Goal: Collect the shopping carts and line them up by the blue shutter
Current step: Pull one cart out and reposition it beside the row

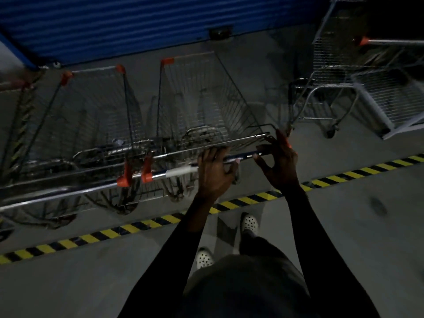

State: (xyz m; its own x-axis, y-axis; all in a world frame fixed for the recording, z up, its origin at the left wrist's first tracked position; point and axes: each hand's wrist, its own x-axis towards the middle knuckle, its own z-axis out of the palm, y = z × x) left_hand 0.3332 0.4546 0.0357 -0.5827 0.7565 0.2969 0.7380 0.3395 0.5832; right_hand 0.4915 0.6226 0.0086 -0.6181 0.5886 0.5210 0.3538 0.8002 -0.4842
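No text, brand or number can be read anywhere in this dim, blurred view. The white sleeve (181, 172) on the handle (158, 176) of the nearest shopping cart (206, 106) shows no legible print. The small dark plate (220, 33) at the foot of the blue shutter (114, 24) is too dark to make out. The only marking is the yellow-and-black hazard stripe (137, 228) across the floor (344, 226), and it carries no lettering.
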